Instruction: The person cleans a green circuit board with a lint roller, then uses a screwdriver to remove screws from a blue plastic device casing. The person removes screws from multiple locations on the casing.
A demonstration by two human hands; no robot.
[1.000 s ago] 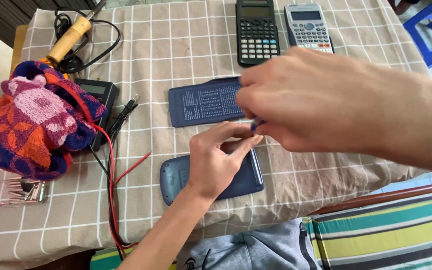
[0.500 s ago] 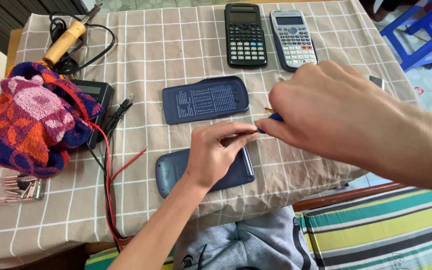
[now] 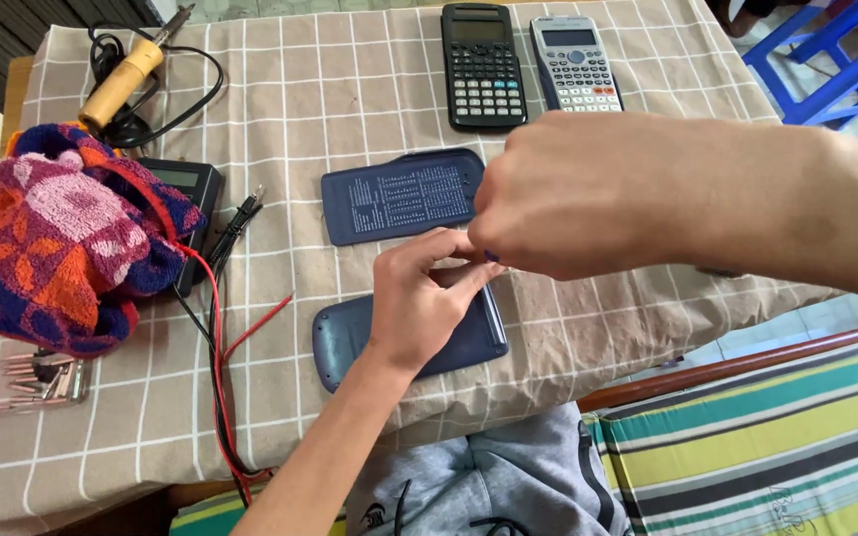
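The left hand (image 3: 414, 303) lies palm-down on a dark blue calculator case (image 3: 404, 337) near the desk's (image 3: 350, 89) front edge, while the right hand (image 3: 578, 194) reaches across, its fingers pinched narrow on something small and dark at the left fingertips. Behind them lie a ribbed blue back cover (image 3: 399, 196), two calculators (image 3: 484, 65), and, to the left, a colourful towel (image 3: 62, 238) and red and black leads (image 3: 215, 328). The case is smooth, rounded, face-down and half hidden by the hand.

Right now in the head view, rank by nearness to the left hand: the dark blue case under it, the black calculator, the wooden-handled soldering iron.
1. Dark blue case: directly beneath the left hand, touching.
2. Black calculator: beyond the hand, at the table's far edge.
3. Soldering iron: far left corner.
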